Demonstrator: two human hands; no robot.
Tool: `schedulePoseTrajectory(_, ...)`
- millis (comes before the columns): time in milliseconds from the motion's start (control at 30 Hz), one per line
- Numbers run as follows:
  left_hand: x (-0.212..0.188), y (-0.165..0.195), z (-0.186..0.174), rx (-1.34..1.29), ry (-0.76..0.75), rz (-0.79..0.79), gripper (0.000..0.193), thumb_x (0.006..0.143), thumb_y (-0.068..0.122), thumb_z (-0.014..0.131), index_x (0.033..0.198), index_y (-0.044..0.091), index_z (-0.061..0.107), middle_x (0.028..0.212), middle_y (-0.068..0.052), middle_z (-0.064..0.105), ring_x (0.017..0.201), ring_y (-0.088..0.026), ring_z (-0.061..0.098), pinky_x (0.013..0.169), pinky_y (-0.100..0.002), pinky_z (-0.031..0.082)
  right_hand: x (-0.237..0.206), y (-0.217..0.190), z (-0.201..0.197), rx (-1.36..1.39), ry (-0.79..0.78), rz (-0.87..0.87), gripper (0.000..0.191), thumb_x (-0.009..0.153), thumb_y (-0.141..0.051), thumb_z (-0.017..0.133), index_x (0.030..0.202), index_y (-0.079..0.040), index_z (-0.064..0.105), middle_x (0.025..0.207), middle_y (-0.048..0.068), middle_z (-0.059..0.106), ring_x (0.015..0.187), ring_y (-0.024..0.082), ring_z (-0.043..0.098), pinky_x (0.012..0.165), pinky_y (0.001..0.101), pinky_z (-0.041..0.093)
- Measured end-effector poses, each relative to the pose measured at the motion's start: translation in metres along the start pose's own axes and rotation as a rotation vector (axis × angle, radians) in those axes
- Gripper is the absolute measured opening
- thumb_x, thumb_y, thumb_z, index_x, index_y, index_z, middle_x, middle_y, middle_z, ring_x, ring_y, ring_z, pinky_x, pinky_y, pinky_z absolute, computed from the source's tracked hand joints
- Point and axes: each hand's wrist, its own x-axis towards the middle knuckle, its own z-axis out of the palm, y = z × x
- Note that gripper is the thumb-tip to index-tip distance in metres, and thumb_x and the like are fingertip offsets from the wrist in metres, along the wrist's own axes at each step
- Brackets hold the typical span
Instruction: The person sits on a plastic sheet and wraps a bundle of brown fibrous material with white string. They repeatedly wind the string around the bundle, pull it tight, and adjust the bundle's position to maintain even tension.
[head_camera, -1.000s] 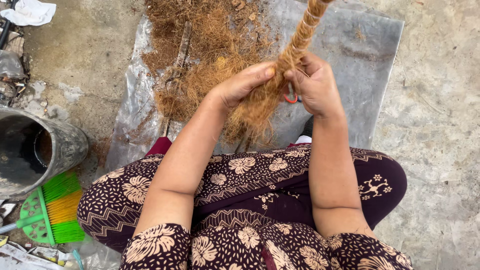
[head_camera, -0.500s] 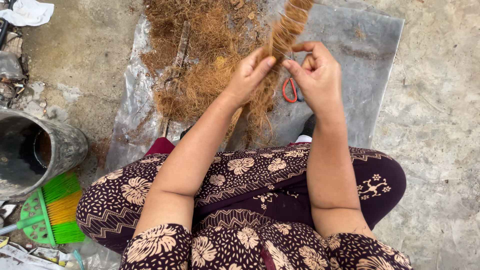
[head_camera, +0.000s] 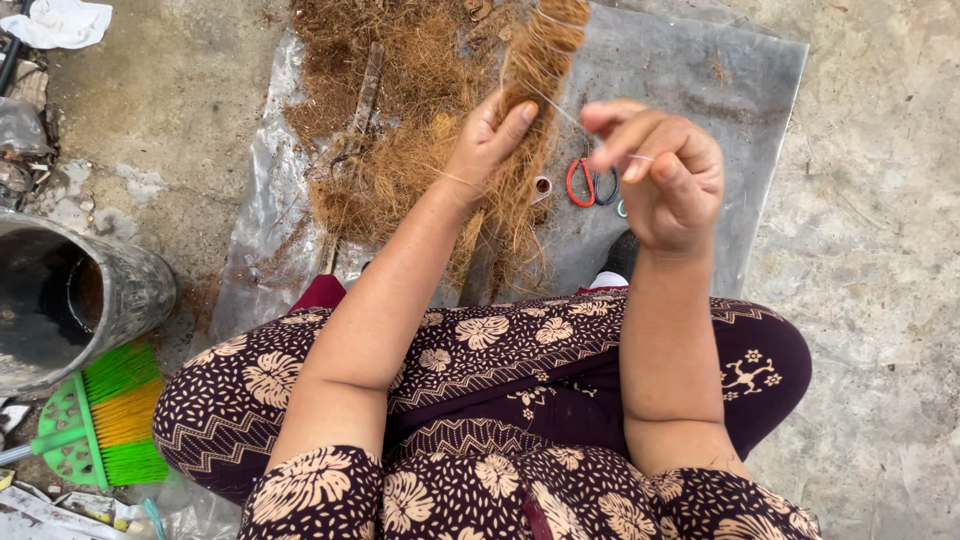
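While left hand (head_camera: 487, 140) grips fibre bundle (head_camera: 530, 90), right hand (head_camera: 655, 170) (raised) pinches thread (head_camera: 560, 108).

Both forearms are bare and reach forward from the lap. The left hand (head_camera: 490, 140) sits further out, with its fingers curled closed and the thumb sticking up. The right hand (head_camera: 660, 175) is raised a bit nearer and to the right, with fingertips (head_camera: 608, 120) pinched together and the knuckles up.
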Motion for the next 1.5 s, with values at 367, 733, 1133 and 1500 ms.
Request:
schedulePoseTrajectory(367, -0.009, 0.002, 0.004, 0.039, -0.147, -0.026, 0.045, 0.106, 0.032, 0.063, 0.138, 0.001, 0.059, 0.125, -0.006, 0.069, 0.116, -0.014, 0.063, 0.105, -0.031, 0.052, -0.006, 0.035, -0.020, -0.470, 0.155, 0.202, 0.038, 0.102, -0.019, 0.085, 0.123, -0.002, 0.058, 0.078, -0.009, 0.034, 0.069, 0.002, 0.030, 0.066, 0.0215, 0.025)
schedulePoseTrajectory(733, -0.010, 0.013, 0.007, 0.047, -0.404, -0.132, 0.050, 0.106, 0.037, 0.061, 0.141, 0.000, 0.057, 0.131, -0.007, 0.067, 0.120, -0.013, 0.062, 0.107, -0.031, 0.051, -0.009, 0.034, -0.032, -0.306, 0.130, 0.498, 0.029, 0.094, -0.012, 0.085, 0.112, 0.007, 0.072, 0.093, -0.001, 0.066, 0.082, 0.004, 0.054, 0.073, 0.0217, 0.044)
schedulePoseTrajectory(1133, -0.009, 0.041, -0.017, 0.041, -0.228, -0.094, 0.093, 0.077, 0.074, 0.068, 0.145, 0.011, 0.060, 0.148, -0.015, 0.063, 0.140, -0.030, 0.055, 0.122, -0.048, 0.040, -0.015, 0.056, -0.040, -0.214, 0.283, 0.376, 0.026, 0.099, -0.013, 0.081, 0.112, 0.006, 0.070, 0.092, -0.002, 0.066, 0.077, 0.003, 0.051, 0.069, 0.0205, 0.040)
schedulePoseTrajectory(1500, -0.019, 0.079, 0.015, 1.104, -0.237, 0.392, 0.071, 0.065, 0.046, 0.095, 0.115, 0.010, 0.059, 0.118, -0.008, 0.059, 0.116, -0.025, 0.061, 0.100, -0.041, 0.055, -0.011, 0.072, -0.048, -0.302, 0.410, 0.342, 0.020, 0.101, -0.012, 0.077, 0.108, 0.004, 0.069, 0.081, -0.008, 0.058, 0.069, 0.001, 0.042, 0.061, 0.0208, 0.031)
